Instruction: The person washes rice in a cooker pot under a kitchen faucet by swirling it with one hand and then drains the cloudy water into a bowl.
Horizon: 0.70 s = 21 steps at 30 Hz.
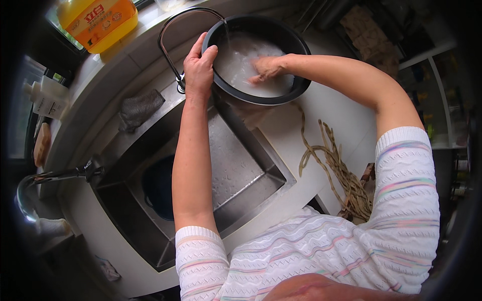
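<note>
A dark round cooking pot (263, 98), perhaps a rice cooker's inner pot, stands tilted at the far right corner of the sink. Cloudy white water (241, 71) fills part of it, and what lies beneath cannot be made out. From a thin curved metal faucet (169, 22) a stream runs into the pot. My left hand (200, 67) grips the pot's left rim, thumb on top. Inside, my right hand (269, 69) dips its blurred fingers into the cloudy water; whether they hold anything is hidden.
Below the pot is a steel sink (237, 158) with a dark blue basin (160, 188) in it. Long green beans (344, 177) lie on the right counter. A mesh cloth (141, 107) rests behind the sink. A yellow detergent jug (103, 26) and a white bottle (49, 98) stand by the window.
</note>
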Each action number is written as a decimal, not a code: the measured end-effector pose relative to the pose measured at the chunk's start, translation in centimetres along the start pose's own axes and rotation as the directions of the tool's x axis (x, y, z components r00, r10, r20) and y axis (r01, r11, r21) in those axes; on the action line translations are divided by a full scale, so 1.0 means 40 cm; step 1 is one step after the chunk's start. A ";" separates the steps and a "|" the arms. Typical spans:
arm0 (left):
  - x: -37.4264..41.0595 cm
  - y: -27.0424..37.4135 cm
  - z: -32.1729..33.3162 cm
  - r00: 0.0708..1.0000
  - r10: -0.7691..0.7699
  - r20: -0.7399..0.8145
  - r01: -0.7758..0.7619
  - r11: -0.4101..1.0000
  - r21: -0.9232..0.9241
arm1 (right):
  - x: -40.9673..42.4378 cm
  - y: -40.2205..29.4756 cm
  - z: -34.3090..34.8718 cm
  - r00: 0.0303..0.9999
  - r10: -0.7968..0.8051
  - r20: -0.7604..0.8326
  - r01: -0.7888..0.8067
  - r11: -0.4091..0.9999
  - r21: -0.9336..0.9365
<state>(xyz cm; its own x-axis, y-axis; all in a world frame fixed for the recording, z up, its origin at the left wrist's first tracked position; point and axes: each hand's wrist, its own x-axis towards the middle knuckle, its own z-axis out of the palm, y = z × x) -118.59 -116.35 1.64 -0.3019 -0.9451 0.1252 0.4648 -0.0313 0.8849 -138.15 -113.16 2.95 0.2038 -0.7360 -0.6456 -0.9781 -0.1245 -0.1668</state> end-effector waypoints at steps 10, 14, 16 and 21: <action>-0.006 -0.008 0.010 1.000 0.001 -0.010 -0.001 1.000 -0.019 | 0.146 -0.056 0.165 0.978 -0.042 -0.203 0.059 0.995 0.075; -0.008 0.005 0.004 1.000 -0.014 -0.021 0.013 1.000 -0.014 | 0.143 -0.088 0.071 0.963 -0.015 -0.267 -0.007 0.997 -0.081; -0.006 0.005 0.003 1.000 -0.009 -0.022 0.009 1.000 -0.003 | 0.140 -0.096 0.035 0.963 0.070 -0.259 -0.088 0.994 -0.057; -0.007 0.007 0.006 1.000 0.005 -0.004 -0.005 1.000 0.001 | 0.091 -0.104 -0.027 0.929 0.109 -0.354 -0.071 0.990 0.118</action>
<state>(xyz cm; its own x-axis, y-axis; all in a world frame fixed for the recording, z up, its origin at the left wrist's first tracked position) -118.56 -116.03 1.97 -0.2959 -0.9466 0.1277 0.4655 -0.0261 0.8847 -133.38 -116.04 2.10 0.0677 -0.9327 -0.3543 -0.9782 0.0077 -0.2074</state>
